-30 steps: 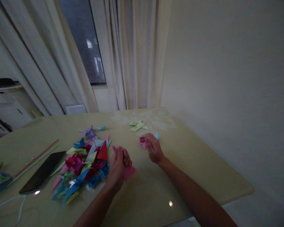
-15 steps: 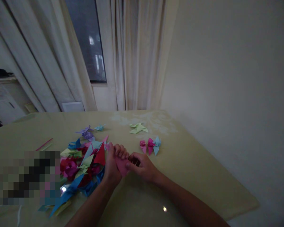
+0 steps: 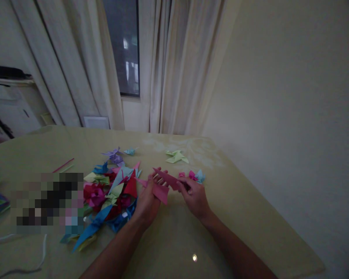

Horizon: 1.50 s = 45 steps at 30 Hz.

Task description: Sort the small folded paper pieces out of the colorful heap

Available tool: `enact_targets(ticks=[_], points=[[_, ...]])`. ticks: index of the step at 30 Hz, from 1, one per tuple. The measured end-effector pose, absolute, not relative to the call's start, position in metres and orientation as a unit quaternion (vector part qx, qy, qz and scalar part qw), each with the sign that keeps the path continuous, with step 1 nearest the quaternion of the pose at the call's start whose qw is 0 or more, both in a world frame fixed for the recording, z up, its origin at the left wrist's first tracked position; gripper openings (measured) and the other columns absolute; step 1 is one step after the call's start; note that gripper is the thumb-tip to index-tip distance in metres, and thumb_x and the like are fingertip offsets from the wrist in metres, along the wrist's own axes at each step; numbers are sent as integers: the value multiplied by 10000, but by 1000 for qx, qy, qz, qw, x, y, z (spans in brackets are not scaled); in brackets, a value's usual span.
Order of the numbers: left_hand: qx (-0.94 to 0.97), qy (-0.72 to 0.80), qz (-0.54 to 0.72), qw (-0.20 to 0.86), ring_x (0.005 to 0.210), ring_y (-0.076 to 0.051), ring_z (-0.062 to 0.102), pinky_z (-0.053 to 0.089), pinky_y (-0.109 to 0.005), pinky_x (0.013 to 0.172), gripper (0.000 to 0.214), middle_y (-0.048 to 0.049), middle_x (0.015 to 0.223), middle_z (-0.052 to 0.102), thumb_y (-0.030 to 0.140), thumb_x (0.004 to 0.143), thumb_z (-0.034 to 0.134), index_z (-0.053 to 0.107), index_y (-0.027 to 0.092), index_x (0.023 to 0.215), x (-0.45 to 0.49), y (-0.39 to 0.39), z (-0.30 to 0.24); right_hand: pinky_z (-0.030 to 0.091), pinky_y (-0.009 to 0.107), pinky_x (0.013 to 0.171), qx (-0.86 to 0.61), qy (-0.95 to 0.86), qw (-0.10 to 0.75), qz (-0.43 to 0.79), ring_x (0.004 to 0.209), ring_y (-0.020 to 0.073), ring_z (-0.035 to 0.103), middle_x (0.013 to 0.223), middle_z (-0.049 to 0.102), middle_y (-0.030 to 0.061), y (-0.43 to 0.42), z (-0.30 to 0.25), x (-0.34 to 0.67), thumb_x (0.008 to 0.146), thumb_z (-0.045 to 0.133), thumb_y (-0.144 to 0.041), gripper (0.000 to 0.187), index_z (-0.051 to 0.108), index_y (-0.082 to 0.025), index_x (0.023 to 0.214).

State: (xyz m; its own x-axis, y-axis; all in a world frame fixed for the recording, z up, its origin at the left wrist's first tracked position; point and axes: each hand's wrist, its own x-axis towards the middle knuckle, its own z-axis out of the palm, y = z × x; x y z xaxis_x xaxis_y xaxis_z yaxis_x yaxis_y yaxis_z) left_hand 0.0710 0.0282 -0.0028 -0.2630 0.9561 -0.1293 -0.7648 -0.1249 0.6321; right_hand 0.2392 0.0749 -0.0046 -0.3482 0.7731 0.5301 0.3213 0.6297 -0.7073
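Observation:
Both my hands hold a folded pink paper piece [image 3: 163, 185] above the pale green table [image 3: 250, 217]. My left hand [image 3: 148, 199] cups it from below with fingers curled at its left end. My right hand [image 3: 194, 195] pinches its right end. Just left of my left hand lies a heap of folded coloured paper shapes [image 3: 110, 195] in red, blue, green and pink. Behind my right hand sit small pink and blue folded figures [image 3: 195, 175].
A light green folded figure [image 3: 177, 156] and small purple and blue ones [image 3: 116, 155] lie farther back. Thin sticks [image 3: 63, 166] and a white cable [image 3: 31, 255] are at the left. Curtains [image 3: 174, 66] and a window stand behind; a wall rises on the right.
My right hand left the small figures at the back, joined my left hand on the pink paper, and the piece now spreads out longer between both hands. The view shifted slightly.

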Motion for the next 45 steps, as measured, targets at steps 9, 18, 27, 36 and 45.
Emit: enact_targets(ticks=[9, 18, 27, 36, 45], points=[[186, 264, 751, 576, 1210, -272, 680, 525, -396, 1053, 735, -138, 1264, 722, 766, 754, 769, 701, 219, 1241, 78, 30, -19, 518, 339, 738, -163, -905, 388, -53, 827, 208, 683, 947, 759, 83, 53, -15, 225, 1014, 634, -184, 158, 736, -210, 1132], [141, 207, 767, 591, 529, -75, 457, 517, -232, 627, 566, 74, 579, 445, 658, 791, 801, 553, 177, 626, 71, 19, 0, 531, 325, 732, -320, -791, 413, 318, 835, 206, 677, 946, 727, 71, 52, -15, 219, 970, 687, -458, 272, 698, -192, 1025], [128, 196, 764, 601, 489, -93, 371, 470, -249, 603, 752, 48, 458, 308, 654, 969, 604, 366, 191, 425, 67, 17, 12, 445, 262, 601, -324, -717, 334, 520, 630, 147, 582, 697, 627, -10, 66, -16, 220, 868, 759, -493, 328, 669, -181, 822], [411, 407, 726, 372, 545, -159, 391, 450, -321, 629, 657, 24, 499, 341, 644, 978, 539, 409, 235, 481, 22, -36, 27, 386, 272, 654, -392, -809, 269, 344, 736, 173, 591, 793, 695, 11, 30, 24, 281, 967, 616, -340, 192, 735, -195, 925], [714, 665, 182, -120, 1141, -328, 607, 465, -465, 953, 384, -90, 1279, 708, 395, 968, 628, 685, 290, 1332, -50, -64, -39, 483, 324, 776, -499, -803, 176, 275, 840, 220, 630, 880, 674, 51, -13, -14, 344, 1004, 533, -366, 250, 619, -201, 838]])
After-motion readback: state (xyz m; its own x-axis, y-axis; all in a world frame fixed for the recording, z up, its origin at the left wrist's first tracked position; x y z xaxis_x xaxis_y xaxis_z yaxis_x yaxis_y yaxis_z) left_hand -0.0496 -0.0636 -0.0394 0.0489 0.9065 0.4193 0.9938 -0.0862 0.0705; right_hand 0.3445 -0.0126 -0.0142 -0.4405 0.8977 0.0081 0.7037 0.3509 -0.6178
